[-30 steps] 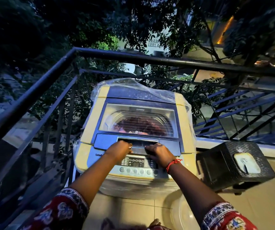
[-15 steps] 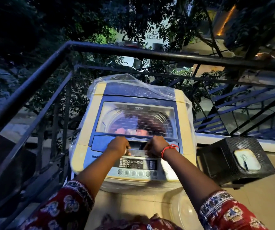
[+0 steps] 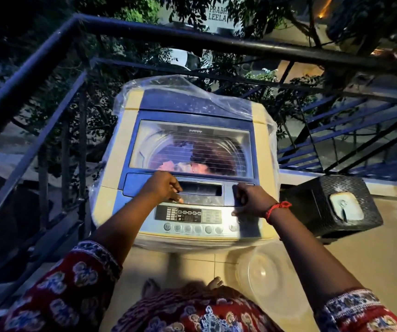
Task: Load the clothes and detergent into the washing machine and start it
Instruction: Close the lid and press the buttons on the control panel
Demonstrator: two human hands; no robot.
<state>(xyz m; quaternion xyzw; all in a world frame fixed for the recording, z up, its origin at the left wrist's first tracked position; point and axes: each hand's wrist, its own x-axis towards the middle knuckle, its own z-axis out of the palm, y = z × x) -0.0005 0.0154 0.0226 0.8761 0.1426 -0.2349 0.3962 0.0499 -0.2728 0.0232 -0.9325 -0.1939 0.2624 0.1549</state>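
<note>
Balcony at night, tiled floor, dark railing (image 3: 144,35), trees beyond. Washing machine (image 3: 188,168) straight ahead, lid (image 3: 190,144) down, clothes (image 3: 202,159) visible through lid window. Button panel (image 3: 192,220) on near edge, just below both hands, its row running left-right. Left hand (image 3: 162,186) curled, fingers resting beside lid handle recess. Right hand (image 3: 252,200) fisted on lid's right front, holding nothing; nearer right-end buttons. Detergent not visible.
</note>
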